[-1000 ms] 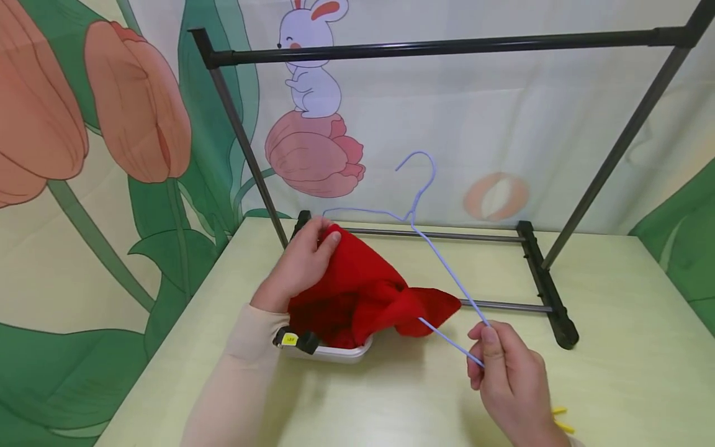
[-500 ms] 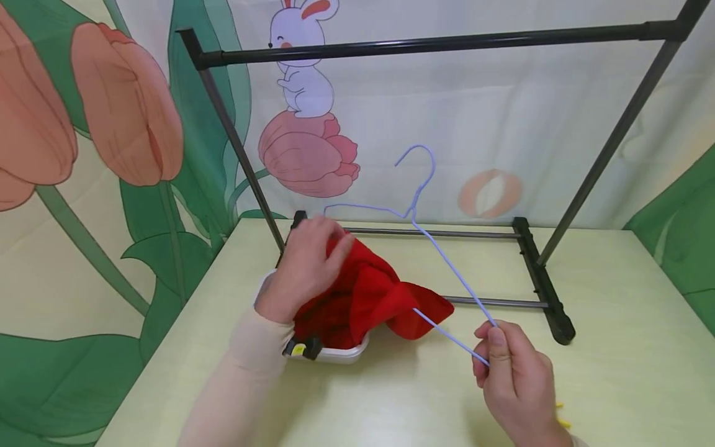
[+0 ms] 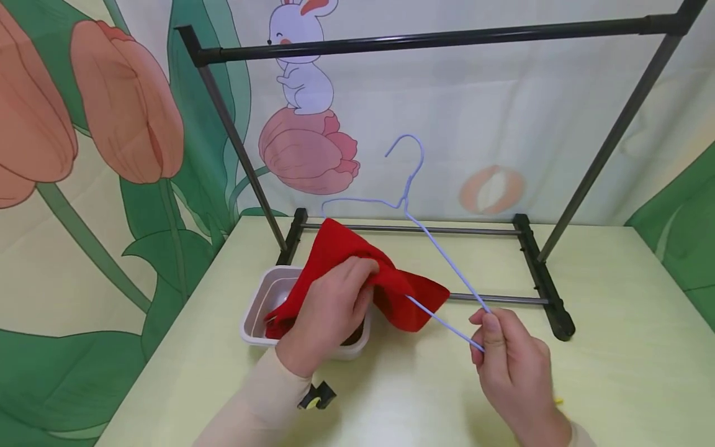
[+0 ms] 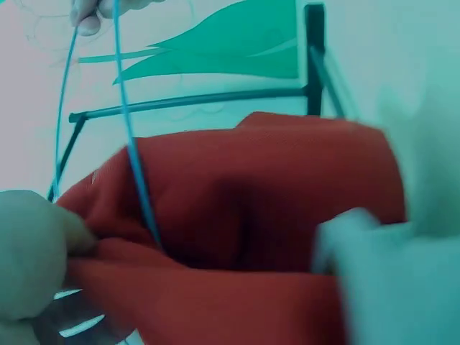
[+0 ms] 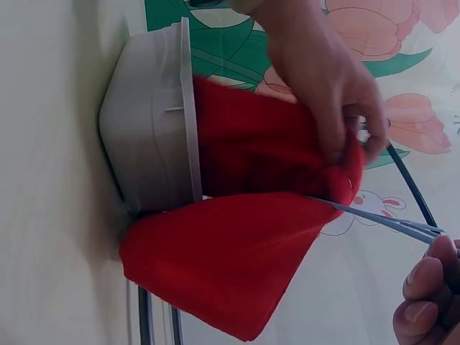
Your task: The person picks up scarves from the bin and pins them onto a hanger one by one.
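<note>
A red cloth (image 3: 335, 248) lies draped over the lower wire of a light-blue wire hanger (image 3: 447, 259), part of it hanging down into a white plastic box (image 3: 249, 313). My left hand (image 3: 335, 304) pinches a fold of the cloth near its middle, above the box. In the right wrist view, the thumb and fingers of the left hand (image 5: 327, 86) hold the fabric close to the wire. On the right, my right hand (image 3: 511, 366) grips the hanger's corner between thumb and fingers, its hook upward. The cloth hides much of the lower wire.
A black metal rack (image 3: 413, 42) stands behind, its top bar above the hanger and its base on the pale table (image 3: 625, 347). A small yellow item (image 3: 558, 401) shows partly beside the right wrist. A printed curtain (image 3: 558, 124) hangs at the back.
My left hand has left the cloth's upper left corner and moved down and right to a middle fold. More of the box shows. The hanger has shifted slightly up and left.
</note>
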Available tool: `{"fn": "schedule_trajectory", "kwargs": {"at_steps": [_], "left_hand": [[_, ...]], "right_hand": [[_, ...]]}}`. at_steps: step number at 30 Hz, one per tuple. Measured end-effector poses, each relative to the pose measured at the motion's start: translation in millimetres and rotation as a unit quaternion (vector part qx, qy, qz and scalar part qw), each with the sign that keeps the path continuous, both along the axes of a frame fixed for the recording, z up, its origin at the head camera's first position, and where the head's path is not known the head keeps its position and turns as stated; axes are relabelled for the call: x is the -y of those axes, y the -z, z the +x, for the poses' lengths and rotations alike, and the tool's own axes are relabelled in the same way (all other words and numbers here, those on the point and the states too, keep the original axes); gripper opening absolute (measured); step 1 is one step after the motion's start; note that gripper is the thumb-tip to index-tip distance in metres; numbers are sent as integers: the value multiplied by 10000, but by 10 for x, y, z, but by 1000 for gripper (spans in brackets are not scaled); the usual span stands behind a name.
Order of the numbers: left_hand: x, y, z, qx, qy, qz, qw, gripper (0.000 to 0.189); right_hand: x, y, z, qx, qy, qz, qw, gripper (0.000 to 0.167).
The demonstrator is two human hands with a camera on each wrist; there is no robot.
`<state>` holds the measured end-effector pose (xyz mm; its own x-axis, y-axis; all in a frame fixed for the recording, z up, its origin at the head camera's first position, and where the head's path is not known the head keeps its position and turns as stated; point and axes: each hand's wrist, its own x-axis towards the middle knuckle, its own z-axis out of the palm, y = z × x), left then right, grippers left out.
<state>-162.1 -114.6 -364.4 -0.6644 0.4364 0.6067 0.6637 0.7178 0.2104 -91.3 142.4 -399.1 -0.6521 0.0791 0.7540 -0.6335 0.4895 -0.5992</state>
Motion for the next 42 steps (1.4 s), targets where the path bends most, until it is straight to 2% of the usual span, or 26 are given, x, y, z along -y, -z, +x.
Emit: {"fn": "schedule_trajectory", "kwargs": {"at_steps": [3, 6, 9, 12, 16, 20, 26, 28, 30, 32, 34, 36, 38, 40, 42], "left_hand": [[-42, -185, -53, -505, 184, -31, 9986, 38], [-136, -363, -55, -1225, 256, -316, 9916, 33], [-268, -485, 20, -1818, 391, -740, 9798, 26], [-422, -517, 154, -2013, 638, -1187, 9702, 18], [-605, -414, 341, -1894, 925, -1607, 9642, 15], [-700, -251, 458, -1397, 1237, -1518, 9706, 16], [-673, -83, 502, -496, 1615, -1269, 9774, 24], [-644, -51, 518, -304, 1554, -1141, 9808, 25], [-621, -37, 539, -215, 1360, -896, 9864, 24], [-618, -38, 553, -368, 984, -684, 9921, 25], [-636, -44, 551, -703, 510, -644, 9941, 31], [-666, -32, 529, -1094, 12, -835, 9905, 38], [-680, -8, 498, -1375, -334, -1056, 9843, 42], [-669, 7, 471, -1541, -465, -1137, 9804, 38], [-649, -18, 452, -1583, -380, -994, 9816, 37]], "right_hand": [[24, -43, -46, -32, 26, 131, 9999, 16], [50, -88, -97, -142, 41, 220, 9996, 16], [64, -154, -140, -310, 93, 256, 9991, 16], [53, -244, -168, -426, 203, 324, 9984, 19], [6, -334, -173, -475, 293, 415, 9976, 25], [-54, -357, -158, -423, 353, 473, 9974, 23], [-140, -325, -173, -477, 347, 394, 9975, 20], [-161, -309, -183, -554, 332, 323, 9974, 20], [-174, -292, -189, -609, 269, 261, 9974, 20], [-175, -281, -190, -660, 204, 199, 9974, 19], [-166, -274, -188, -678, 134, 136, 9975, 20], [-152, -268, -182, -699, 107, 89, 9975, 20], [-134, -261, -176, -727, 86, 47, 9973, 21], [-118, -255, -170, -761, 58, 56, 9971, 22], [-109, -256, -168, -806, 34, 98, 9967, 24]]}}
